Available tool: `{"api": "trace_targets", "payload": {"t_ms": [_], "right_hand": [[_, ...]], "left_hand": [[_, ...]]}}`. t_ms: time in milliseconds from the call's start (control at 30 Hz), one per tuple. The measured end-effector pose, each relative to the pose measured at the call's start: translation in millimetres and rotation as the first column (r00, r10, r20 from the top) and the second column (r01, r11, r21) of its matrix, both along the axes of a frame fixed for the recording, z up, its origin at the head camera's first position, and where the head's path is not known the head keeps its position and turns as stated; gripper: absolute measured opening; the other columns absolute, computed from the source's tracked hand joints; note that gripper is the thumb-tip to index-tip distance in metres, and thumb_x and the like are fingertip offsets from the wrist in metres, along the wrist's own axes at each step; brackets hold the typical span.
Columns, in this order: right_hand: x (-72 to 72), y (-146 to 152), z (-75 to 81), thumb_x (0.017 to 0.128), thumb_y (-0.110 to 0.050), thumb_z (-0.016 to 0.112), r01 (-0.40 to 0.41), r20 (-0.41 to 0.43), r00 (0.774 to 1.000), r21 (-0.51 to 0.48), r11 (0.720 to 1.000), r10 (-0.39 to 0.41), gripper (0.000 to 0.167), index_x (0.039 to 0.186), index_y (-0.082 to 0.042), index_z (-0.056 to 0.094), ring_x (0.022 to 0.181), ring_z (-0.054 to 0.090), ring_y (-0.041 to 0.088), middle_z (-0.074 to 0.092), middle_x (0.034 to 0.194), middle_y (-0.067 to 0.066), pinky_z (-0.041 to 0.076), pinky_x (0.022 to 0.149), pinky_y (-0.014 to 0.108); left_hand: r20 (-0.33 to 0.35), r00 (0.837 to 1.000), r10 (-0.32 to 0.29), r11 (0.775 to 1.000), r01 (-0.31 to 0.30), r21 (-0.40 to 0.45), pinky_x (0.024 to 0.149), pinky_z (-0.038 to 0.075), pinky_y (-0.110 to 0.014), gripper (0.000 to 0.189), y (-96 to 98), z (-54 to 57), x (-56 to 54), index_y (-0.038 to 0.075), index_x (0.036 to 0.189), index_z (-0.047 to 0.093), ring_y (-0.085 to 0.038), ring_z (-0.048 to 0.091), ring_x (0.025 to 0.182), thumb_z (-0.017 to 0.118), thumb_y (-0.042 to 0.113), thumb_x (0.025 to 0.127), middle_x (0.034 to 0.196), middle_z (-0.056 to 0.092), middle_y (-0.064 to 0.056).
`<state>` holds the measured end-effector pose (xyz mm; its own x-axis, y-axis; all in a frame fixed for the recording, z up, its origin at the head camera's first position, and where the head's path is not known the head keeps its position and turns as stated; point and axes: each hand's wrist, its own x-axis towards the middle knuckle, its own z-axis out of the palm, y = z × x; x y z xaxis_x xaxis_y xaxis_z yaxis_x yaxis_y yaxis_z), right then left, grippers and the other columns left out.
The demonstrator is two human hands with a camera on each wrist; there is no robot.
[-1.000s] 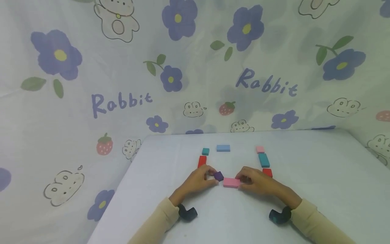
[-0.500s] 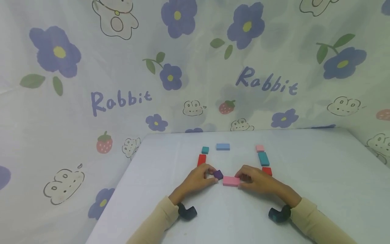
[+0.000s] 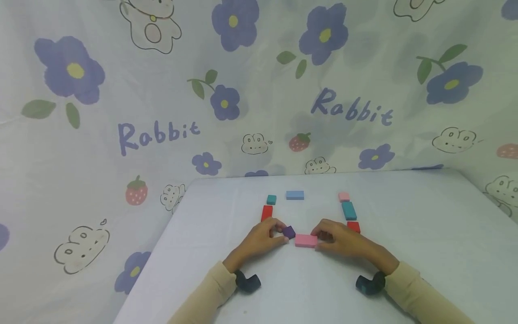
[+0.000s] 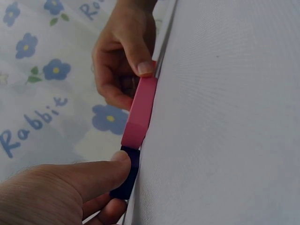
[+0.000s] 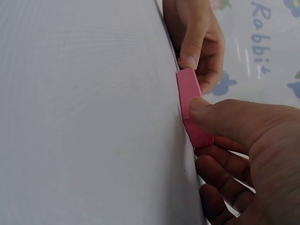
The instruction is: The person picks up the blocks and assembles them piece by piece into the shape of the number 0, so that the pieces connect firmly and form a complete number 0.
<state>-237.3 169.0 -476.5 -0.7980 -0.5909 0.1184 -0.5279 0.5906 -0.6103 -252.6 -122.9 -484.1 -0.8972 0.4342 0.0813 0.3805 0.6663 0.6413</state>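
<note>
My left hand (image 3: 261, 237) pinches a small purple block (image 3: 289, 232) between thumb and fingers, and the block sits turned at an angle in the head view. Just right of it lies a pink rectangular block (image 3: 305, 240), its right end pinched by my right hand (image 3: 341, 240). In the left wrist view the purple block (image 4: 126, 176) meets the near end of the pink block (image 4: 140, 112), or nearly so. My right thumb presses the pink block's side (image 5: 191, 101) in the right wrist view, where the left hand hides the purple block.
Behind my left hand lie a red block (image 3: 267, 213) and a small teal block (image 3: 271, 199). A light blue block (image 3: 295, 195) is at the back. On the right stand a light pink block (image 3: 344, 196), a teal block (image 3: 349, 210) and a partly hidden red block (image 3: 353, 226).
</note>
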Motion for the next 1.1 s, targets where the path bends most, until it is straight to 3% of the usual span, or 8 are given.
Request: {"api": "trace_targets", "payload": {"t_ms": [600, 1100], "right_hand": [[-1.9, -0.1, -2.1, 0.088, -0.034, 0.076, 0.043, 0.045, 0.998, 0.027, 0.999, -0.044, 0.029, 0.114, -0.024, 0.067, 0.092, 0.057, 0.004, 0.06, 0.1, -0.016, 0.053, 0.086, 0.02], [0.2, 0.9, -0.1, 0.089, -0.031, 0.076, 0.026, 0.039, 0.999, -0.005, 1.0, -0.026, 0.028, 0.114, -0.023, 0.067, 0.093, 0.057, 0.005, 0.061, 0.101, -0.013, 0.054, 0.086, 0.02]], "left_hand": [[0.012, 1.0, 0.0, 1.0, 0.001, -0.007, 0.068, 0.045, -0.023, 0.033, -0.4, -0.2, -0.3, 0.025, 0.117, 0.067, -0.009, 0.051, 0.079, 0.075, 0.038, 0.087, 0.1, 0.063, 0.012], [0.01, 1.0, -0.019, 1.0, 0.019, 0.003, 0.068, 0.046, -0.023, 0.032, -0.9, -1.2, -1.5, 0.025, 0.115, 0.067, -0.009, 0.052, 0.08, 0.076, 0.038, 0.087, 0.098, 0.061, 0.011]]}}
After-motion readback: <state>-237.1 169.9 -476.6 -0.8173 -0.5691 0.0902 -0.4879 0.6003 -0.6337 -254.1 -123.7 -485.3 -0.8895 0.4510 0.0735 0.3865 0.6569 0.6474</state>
